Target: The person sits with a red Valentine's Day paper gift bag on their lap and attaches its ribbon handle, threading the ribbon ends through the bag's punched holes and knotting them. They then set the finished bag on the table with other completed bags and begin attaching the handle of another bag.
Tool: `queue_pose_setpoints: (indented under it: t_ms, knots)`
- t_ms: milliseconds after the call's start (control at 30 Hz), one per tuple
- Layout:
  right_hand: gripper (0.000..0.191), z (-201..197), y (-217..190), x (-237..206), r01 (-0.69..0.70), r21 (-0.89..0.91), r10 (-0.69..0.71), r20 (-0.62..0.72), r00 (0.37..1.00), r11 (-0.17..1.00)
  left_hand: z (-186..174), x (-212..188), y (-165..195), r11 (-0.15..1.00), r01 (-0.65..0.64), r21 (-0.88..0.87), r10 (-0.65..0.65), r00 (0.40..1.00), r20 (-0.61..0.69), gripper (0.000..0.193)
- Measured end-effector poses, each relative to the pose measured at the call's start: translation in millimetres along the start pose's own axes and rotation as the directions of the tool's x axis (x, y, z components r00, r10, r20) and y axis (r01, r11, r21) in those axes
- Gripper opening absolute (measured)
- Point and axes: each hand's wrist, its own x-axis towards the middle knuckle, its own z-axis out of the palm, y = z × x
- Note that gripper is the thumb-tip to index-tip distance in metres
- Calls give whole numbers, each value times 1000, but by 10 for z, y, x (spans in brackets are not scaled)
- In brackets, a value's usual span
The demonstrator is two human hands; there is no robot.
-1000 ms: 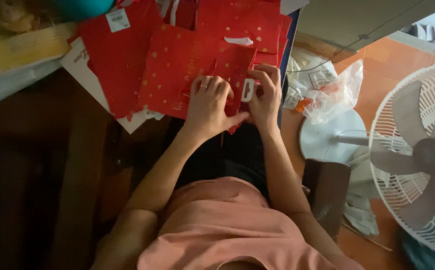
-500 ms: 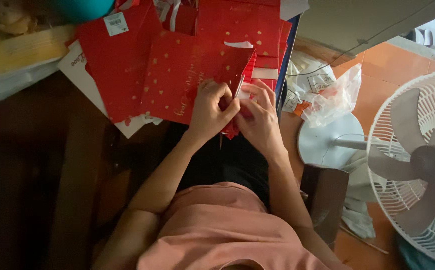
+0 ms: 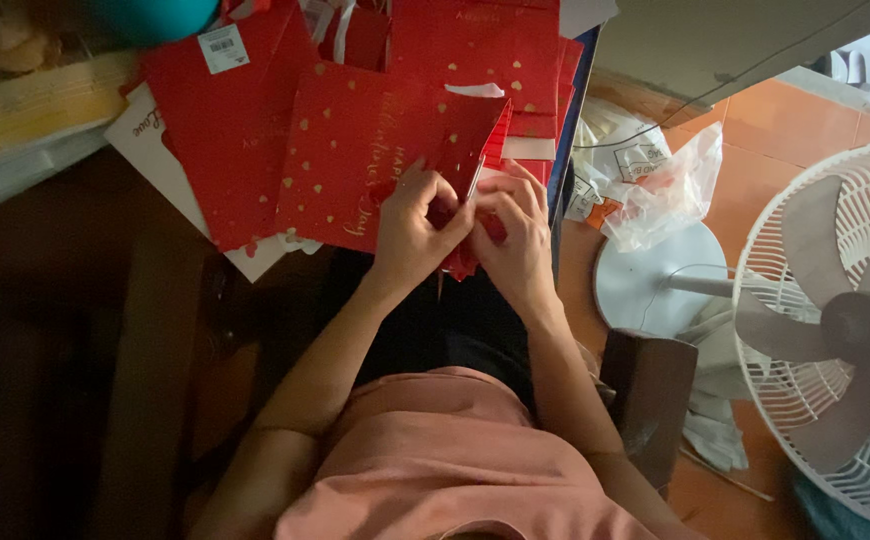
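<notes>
Fingers (image 3: pixel 433 198) of the left hand (image 3: pixel 417 228) are curled tight and pinch the lower right edge of a red paper gift bag (image 3: pixel 375 160) sprinkled with small gold hearts. The right hand (image 3: pixel 517 232) sits just beside it, knuckles nearly touching, its own fingers (image 3: pixel 511 192) bent inward and gripping the same folded edge of the bag from the other side. A small red scrap (image 3: pixel 463 262) shows below, between the two palms.

That bag lies flat and slightly tilted at the near edge of the bench (image 3: pixel 15 180), its corner lifted where both hands meet. To its left another red bag (image 3: pixel 225 140) with a white price sticker overlaps a white card (image 3: pixel 160 165). Behind it more red bags (image 3: pixel 475 45) lie stacked, one with white ribbon handles (image 3: pixel 340 25). A yellow box (image 3: pixel 25 105) rests at the far left of the bench, under a teal round object (image 3: pixel 155 15).

Both forearms run down to a pink shirt (image 3: pixel 455 460) at the bottom of the view. Right of the hands, crumpled clear plastic bags (image 3: pixel 655 180) lie on the orange tiled floor (image 3: pixel 785 120). Beside them stands a white pedestal fan (image 3: pixel 845 330), its round base (image 3: pixel 645 280) near the plastic. A dark wooden post (image 3: pixel 650 400) stands by the right forearm.
</notes>
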Motion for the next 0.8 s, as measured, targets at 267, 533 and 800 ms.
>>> queue_pose_setpoints:
  t_ms: [267, 533, 800]
  knots:
    - [20, 13, -27, -3, 12, -43, -12, 18, 1000, 999, 8, -27, 28, 990, 132, 45, -133, 991, 9, 25]
    - [15, 18, 46, -44, 4, 157, 9, -87, 996, 988, 13, -34, -6, 978, -94, 186, 89, 995, 34, 23]
    - [24, -93, 181, -35, -221, 343, 253, -50, 966, 913, 9, -66, -45, 971, -74, 225, 78, 997, -11, 25]
